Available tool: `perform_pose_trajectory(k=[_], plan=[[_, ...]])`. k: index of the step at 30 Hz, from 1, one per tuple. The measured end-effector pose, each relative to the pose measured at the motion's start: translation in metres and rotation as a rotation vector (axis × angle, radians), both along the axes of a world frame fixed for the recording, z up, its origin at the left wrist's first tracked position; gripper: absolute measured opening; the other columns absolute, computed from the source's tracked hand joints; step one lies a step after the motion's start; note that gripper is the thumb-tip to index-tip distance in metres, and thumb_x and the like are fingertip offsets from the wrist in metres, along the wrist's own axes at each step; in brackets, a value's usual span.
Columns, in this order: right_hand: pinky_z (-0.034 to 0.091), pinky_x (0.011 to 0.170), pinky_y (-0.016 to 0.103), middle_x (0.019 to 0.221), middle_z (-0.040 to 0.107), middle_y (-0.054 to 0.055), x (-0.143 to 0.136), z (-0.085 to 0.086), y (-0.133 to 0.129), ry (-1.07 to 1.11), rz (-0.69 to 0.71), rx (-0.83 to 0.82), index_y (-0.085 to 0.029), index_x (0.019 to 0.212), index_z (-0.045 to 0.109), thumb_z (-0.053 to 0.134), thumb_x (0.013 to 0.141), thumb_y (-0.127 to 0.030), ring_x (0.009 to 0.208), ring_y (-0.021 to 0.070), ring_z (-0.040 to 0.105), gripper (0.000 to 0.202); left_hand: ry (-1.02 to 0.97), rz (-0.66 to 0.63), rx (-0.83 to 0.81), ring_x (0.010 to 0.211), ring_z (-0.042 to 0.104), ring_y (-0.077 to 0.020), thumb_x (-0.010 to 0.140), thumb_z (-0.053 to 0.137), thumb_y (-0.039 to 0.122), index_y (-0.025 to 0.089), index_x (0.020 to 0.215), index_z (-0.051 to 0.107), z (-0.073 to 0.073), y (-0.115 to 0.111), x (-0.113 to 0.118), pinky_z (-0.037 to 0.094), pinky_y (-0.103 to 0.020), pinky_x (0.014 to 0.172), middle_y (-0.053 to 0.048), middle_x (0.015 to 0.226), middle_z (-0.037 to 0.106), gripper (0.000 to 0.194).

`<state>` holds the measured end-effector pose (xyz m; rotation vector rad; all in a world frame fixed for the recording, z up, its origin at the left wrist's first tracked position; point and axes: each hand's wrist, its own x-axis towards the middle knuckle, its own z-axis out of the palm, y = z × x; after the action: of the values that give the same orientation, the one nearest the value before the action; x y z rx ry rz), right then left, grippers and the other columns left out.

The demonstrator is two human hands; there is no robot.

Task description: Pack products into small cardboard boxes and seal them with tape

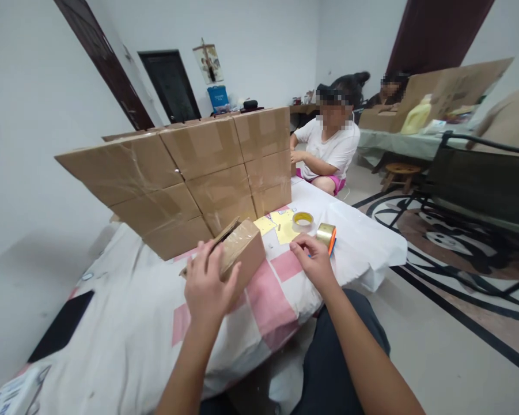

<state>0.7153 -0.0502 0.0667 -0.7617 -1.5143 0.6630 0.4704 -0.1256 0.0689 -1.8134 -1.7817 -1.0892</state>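
Several sealed cartons (199, 173) are stacked at twelve o'clock; left hand (207, 285) presses an unsealed small box (242, 251), right hand (313, 259) pinches a tape dispenser (327, 235).

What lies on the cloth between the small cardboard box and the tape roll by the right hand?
Head view: only bare pink-checked cloth between small box and tape roll; yellow papers sit farther back.
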Motion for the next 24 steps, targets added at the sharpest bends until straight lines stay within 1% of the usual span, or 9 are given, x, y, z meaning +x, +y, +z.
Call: perform_pose_trajectory(k=[1, 3, 5, 6, 10, 14, 18, 21, 24], plan=[[0.040, 0.068, 0.031, 0.073, 0.058, 0.001, -0.003, -0.001, 0.000, 0.000, 0.027, 0.014, -0.022, 0.073, 0.059, 0.061, 0.093, -0.032, 0.070, 0.0170, 0.052, 0.022, 0.057, 0.059, -0.079, 0.142, 0.043, -0.0397, 0.086, 0.068, 0.044, 0.018, 0.139, 0.054, 0.006, 0.002, -0.010, 0.027, -0.061, 0.119, -0.017, 0.149, 0.052, 0.060], [0.043, 0.075, 0.033, 0.079, 0.060, 0.003, -0.008, -0.001, -0.002, 0.001, 0.086, 0.031, -0.022, 0.075, 0.059, 0.060, 0.094, -0.033, 0.077, 0.0192, 0.056, 0.022, 0.121, 0.080, -0.278, 0.140, 0.045, -0.0426, 0.084, 0.069, 0.049, 0.016, 0.144, 0.050, 0.009, 0.003, -0.031, 0.031, -0.063, 0.116, -0.019, 0.150, 0.051, 0.070], [0.044, 0.081, 0.036, 0.085, 0.063, 0.004, -0.011, 0.001, -0.005, -0.002, 0.133, 0.034, -0.023, 0.076, 0.060, 0.059, 0.095, -0.034, 0.085, 0.0211, 0.059, 0.022, 0.155, -0.006, -0.413, 0.137, 0.048, -0.0411, 0.084, 0.069, 0.051, 0.017, 0.142, 0.053, 0.004, 0.003, -0.050, 0.037, -0.060, 0.113, -0.018, 0.147, 0.054, 0.069], [0.044, 0.084, 0.037, 0.088, 0.063, 0.005, -0.013, 0.003, -0.008, -0.008, 0.155, 0.030, -0.023, 0.076, 0.061, 0.059, 0.095, -0.034, 0.088, 0.0218, 0.059, 0.022, 0.172, -0.065, -0.444, 0.139, 0.046, -0.0397, 0.084, 0.068, 0.052, 0.018, 0.142, 0.054, 0.001, 0.002, -0.059, 0.037, -0.058, 0.114, -0.016, 0.149, 0.053, 0.069], [0.043, 0.094, 0.042, 0.098, 0.063, 0.007, -0.020, 0.017, -0.022, -0.054, 0.257, 0.020, -0.023, 0.074, 0.060, 0.056, 0.097, -0.037, 0.099, 0.0241, 0.059, 0.027, 0.209, -0.299, -0.479, 0.148, 0.035, -0.0352, 0.087, 0.065, 0.056, 0.027, 0.149, 0.047, -0.008, -0.003, -0.083, 0.025, -0.060, 0.121, -0.011, 0.157, 0.042, 0.070], [0.042, 0.098, 0.045, 0.103, 0.065, 0.009, -0.037, 0.035, -0.032, -0.122, 0.322, 0.012, -0.023, 0.072, 0.062, 0.059, 0.095, -0.039, 0.106, 0.0260, 0.058, 0.028, 0.181, -0.409, -0.501, 0.148, 0.034, -0.0344, 0.085, 0.069, 0.052, 0.032, 0.148, 0.047, -0.005, 0.000, -0.087, 0.022, -0.061, 0.121, -0.011, 0.159, 0.039, 0.070], [0.046, 0.091, 0.040, 0.090, 0.067, 0.006, -0.065, 0.047, -0.022, -0.076, 0.405, -0.020, -0.023, 0.071, 0.061, 0.063, 0.092, -0.039, 0.094, 0.0229, 0.062, 0.027, 0.130, -0.429, -0.486, 0.148, 0.035, -0.0351, 0.082, 0.073, 0.050, 0.033, 0.143, 0.053, -0.004, 0.004, -0.085, 0.022, -0.064, 0.119, -0.011, 0.157, 0.042, 0.066], [0.046, 0.091, 0.039, 0.090, 0.069, 0.005, -0.088, 0.049, -0.005, -0.173, 0.437, -0.030, -0.022, 0.069, 0.061, 0.063, 0.091, -0.035, 0.093, 0.0217, 0.063, 0.025, 0.097, -0.438, -0.482, 0.149, 0.033, -0.0364, 0.082, 0.075, 0.047, 0.034, 0.139, 0.057, -0.005, 0.004, -0.084, 0.019, -0.067, 0.119, -0.010, 0.157, 0.043, 0.062], [0.037, 0.104, 0.046, 0.095, 0.071, 0.004, -0.105, 0.044, 0.011, -0.371, 0.362, -0.001, -0.021, 0.068, 0.060, 0.061, 0.090, -0.027, 0.101, 0.0226, 0.063, 0.023, 0.069, -0.434, -0.486, 0.149, 0.033, -0.0378, 0.081, 0.076, 0.046, 0.033, 0.137, 0.060, -0.005, 0.003, -0.082, 0.017, -0.069, 0.118, -0.010, 0.156, 0.044, 0.059]])
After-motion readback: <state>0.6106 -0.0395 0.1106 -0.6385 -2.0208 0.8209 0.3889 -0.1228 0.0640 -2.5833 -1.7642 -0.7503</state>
